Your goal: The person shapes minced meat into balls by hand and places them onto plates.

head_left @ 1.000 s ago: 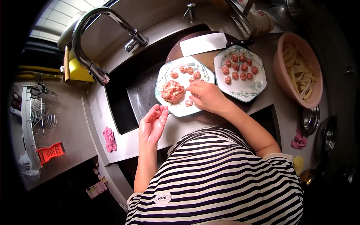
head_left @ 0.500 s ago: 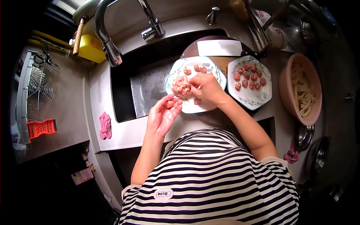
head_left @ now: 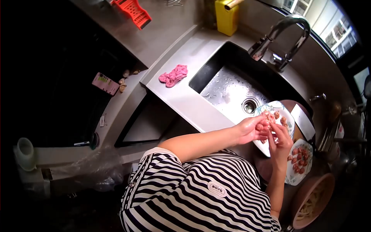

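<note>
My left hand is palm up with its fingers curled, and a small raw meatball rests on them. The fingers of my right hand are bent together at my left fingertips; whatever they pinch is too small to make out. Just beyond both hands lies a patterned white plate bearing a lump of raw minced meat and a few meatballs, partly covered by my hands. A second white plate, to the right, holds several meatballs.
A sink with a tap lies beyond the plates. A cleaver rests on a round board. At lower right stands a pink basin of pale strips. A pink cloth lies on the counter's left.
My view has swung left and tilted, so the sink and plates sit farther right. My right hand has left the meat lump and come to my left fingers.
</note>
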The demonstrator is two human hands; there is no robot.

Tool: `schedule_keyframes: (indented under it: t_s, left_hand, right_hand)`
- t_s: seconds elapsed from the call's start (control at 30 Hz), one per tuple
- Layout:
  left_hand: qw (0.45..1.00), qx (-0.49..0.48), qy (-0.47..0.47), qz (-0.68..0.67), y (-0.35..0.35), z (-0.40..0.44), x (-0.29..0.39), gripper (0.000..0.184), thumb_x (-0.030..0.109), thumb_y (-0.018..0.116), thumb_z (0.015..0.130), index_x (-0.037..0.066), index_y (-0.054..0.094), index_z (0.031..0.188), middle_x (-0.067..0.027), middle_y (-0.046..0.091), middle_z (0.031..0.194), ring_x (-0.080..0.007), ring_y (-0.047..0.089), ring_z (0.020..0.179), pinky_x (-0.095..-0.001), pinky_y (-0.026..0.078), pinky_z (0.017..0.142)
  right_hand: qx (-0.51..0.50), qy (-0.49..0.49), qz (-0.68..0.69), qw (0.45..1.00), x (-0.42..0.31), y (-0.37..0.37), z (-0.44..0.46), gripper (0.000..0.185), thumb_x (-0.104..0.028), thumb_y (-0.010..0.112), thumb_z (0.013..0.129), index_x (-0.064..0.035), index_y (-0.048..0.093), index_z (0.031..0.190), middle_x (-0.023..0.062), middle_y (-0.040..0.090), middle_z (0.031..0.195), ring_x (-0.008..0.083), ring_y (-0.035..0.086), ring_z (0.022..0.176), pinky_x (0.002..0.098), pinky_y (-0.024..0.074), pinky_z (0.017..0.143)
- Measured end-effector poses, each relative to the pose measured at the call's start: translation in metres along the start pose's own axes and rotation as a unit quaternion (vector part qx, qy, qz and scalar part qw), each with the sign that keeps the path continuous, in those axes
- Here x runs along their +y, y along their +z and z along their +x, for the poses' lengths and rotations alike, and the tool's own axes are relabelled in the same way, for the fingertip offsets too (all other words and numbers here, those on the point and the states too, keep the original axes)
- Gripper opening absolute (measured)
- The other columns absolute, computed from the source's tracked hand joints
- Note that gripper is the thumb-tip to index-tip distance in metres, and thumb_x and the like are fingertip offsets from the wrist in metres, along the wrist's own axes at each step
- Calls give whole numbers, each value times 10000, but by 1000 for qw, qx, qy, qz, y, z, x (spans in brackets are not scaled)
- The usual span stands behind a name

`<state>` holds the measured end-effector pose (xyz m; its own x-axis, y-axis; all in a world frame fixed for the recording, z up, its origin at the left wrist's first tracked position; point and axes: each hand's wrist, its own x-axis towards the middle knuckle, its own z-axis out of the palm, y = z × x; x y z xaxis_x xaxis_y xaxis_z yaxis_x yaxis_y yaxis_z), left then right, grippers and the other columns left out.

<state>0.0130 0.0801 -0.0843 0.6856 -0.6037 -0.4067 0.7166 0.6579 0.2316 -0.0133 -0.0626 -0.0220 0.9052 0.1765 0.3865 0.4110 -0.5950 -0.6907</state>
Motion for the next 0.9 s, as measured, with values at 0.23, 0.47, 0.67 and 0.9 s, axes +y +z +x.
schedule_keyframes:
  t_s: [0.23,0.47,0.67,0.9]
  left_hand:
    - [996,54,74,-21,27,-9,5,292,321,414,959,60,541,927,-48,580,885,-145,559,804,-294,488,745]
    - [984,125,121,40,28,6,13,523,463,392,938,94,410,568,-49,492,579,-129,413,449,-265,332,384]
    - [990,109,89,23,36,9,16,605,590,276,910,92,362,579,4,344,492,-82,233,344,-220,192,313]
    - [993,-104,42,-28,55,1,-21,652,697,273,846,135,476,1106,-3,529,1097,-114,475,1009,-262,423,843]
  right_hand:
    - [-51,-203,-250,945,-21,28,-7,293,2,556,747,32,615,1032,130,594,1097,273,544,1049,402,392,924]
    - [-96,-196,-202,955,-49,11,-5,327,54,565,674,13,623,993,139,551,1133,291,467,1144,421,351,955]
    - [-11,-145,-23,989,-37,6,-4,218,39,565,807,10,630,1013,154,567,1092,295,538,1036,381,422,910]
    - [70,-123,-16,990,3,18,0,398,-246,379,955,67,576,1101,188,574,1121,328,505,1105,417,349,976]
